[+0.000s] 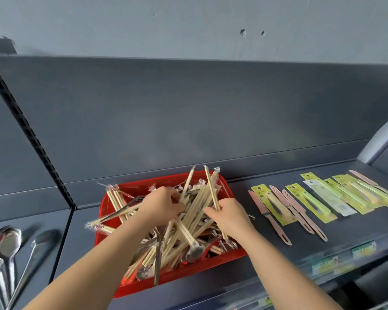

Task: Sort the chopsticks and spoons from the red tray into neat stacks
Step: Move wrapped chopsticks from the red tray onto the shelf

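A red tray (pixel 130 187) sits on the grey shelf, heaped with several plastic-wrapped pairs of wooden chopsticks (pixel 195 203) and metal spoons (pixel 194 253), all tangled. My left hand (pixel 160 203) reaches into the middle of the pile, fingers curled around a wrapped chopstick pair. My right hand (pixel 230 212) grips another wrapped chopstick pair that stands up steeply from the tray's right side, its top end near the tray's far rim. Much of the tray's floor is hidden under the cutlery.
Several large metal spoons (pixel 6 242) lie on the shelf section at the far left. To the right of the tray lie pink knives (pixel 270 217) and green-carded packaged knives (pixel 318 199). A dark back panel rises behind; price labels (pixel 332 266) line the front edge.
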`<state>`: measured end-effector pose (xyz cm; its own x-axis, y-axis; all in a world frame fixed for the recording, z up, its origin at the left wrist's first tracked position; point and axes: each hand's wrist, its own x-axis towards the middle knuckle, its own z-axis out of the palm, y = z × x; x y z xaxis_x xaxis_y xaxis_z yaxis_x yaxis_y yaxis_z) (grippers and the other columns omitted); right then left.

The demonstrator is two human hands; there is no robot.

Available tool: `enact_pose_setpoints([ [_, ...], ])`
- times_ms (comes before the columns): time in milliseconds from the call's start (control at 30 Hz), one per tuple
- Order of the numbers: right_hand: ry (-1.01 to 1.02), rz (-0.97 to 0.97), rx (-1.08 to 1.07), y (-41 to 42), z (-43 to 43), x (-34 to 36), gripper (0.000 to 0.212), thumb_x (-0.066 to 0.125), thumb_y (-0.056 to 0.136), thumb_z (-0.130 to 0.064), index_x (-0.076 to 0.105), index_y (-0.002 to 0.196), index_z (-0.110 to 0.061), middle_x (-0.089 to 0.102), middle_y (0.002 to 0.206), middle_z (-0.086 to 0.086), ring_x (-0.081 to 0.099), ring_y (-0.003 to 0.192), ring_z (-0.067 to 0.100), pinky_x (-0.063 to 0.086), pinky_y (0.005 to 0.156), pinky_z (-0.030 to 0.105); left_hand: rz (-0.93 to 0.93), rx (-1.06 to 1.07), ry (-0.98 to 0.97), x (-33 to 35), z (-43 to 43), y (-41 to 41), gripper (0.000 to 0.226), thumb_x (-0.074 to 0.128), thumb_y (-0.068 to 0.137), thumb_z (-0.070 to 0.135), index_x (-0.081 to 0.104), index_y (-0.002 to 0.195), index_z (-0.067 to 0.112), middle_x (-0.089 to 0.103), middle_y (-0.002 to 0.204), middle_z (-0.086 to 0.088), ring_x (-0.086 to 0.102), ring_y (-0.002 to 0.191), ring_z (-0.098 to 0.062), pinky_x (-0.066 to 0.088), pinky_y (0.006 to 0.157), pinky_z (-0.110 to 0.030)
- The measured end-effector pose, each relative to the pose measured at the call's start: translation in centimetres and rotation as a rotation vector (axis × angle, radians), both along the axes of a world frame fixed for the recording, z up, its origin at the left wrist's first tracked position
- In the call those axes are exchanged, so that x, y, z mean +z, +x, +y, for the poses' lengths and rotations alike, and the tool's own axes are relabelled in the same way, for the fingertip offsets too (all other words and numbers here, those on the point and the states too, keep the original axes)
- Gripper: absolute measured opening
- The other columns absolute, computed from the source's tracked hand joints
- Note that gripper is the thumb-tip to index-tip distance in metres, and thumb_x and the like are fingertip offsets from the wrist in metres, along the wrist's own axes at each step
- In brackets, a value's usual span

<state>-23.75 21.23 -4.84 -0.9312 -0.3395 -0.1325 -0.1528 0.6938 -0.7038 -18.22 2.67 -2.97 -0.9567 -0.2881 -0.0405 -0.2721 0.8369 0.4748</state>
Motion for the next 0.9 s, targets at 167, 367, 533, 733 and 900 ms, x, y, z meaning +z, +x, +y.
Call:
enact_pose_setpoints([
  [167, 0.113, -0.041, -0.015, -0.8, -2.4, 0.2, 0.041, 0.065, 0.08, -0.059, 0.058, 0.065, -0.021, 0.053, 0.05, -0.009, 0.052, 0.042, 0.006, 0.037, 0.04, 0.022, 0.164, 0.196, 0.093, 0.4, -1.9, 1.5, 0.026, 0.067, 0.082, 0.038, 0.052, 0.067, 0.023, 0.057, 0.061, 0.007, 0.049, 0.048, -0.007, 0.032, 0.045, -0.024],
  [367, 0.209, -0.018, -0.073, -0.8, -4.5, 0.5, 0.04, 0.073, 0.071, -0.055, 0.054, 0.082, -0.021, 0.06, 0.067, -0.009, 0.058, 0.053, 0.008, 0.035, 0.041, 0.021, 0.072, 0.278, 0.085, -0.3, -2.8, 3.0, 0.031, 0.078, 0.075, 0.03, 0.051, 0.07, 0.018, 0.056, 0.069, 0.005, 0.046, 0.057, -0.008, 0.029, 0.046, -0.02],
  [533, -0.036, -0.195, -0.122, -1.6, -4.1, 0.0, 0.032, 0.074, 0.073, -0.025, 0.063, 0.101, -0.013, 0.066, 0.078, -0.004, 0.064, 0.058, 0.007, 0.04, 0.038, 0.016, 0.026, 0.268, 0.152, 0.3, -3.3, 3.0, 0.033, 0.084, 0.064, 0.022, 0.051, 0.068, 0.017, 0.06, 0.071, 0.001, 0.052, 0.061, -0.015, 0.042, 0.051, -0.026],
  [733, -0.322, -0.169, -0.08, -2.2, -3.1, -0.1, 0.017, 0.063, 0.087, -0.029, 0.061, 0.103, -0.023, 0.068, 0.086, -0.001, 0.067, 0.072, 0.012, 0.046, 0.051, 0.022, 0.081, 0.299, 0.314, 0.8, -3.6, 2.2, 0.016, 0.069, 0.079, 0.016, 0.058, 0.089, 0.012, 0.064, 0.078, -0.005, 0.057, 0.06, -0.014, 0.043, 0.05, -0.025],
  [900, -0.384, -0.012, -0.127, -4.1, -2.6, 2.4, 0.019, 0.05, 0.092, -0.033, 0.055, 0.088, -0.016, 0.064, 0.077, 0.005, 0.06, 0.065, 0.019, 0.044, 0.053, 0.027, 0.155, 0.251, 0.453, 2.7, -4.6, 1.8, 0.018, 0.049, 0.093, 0.015, 0.05, 0.076, 0.01, 0.052, 0.059, -0.003, 0.044, 0.036, -0.009, 0.04, 0.04, -0.025],
])
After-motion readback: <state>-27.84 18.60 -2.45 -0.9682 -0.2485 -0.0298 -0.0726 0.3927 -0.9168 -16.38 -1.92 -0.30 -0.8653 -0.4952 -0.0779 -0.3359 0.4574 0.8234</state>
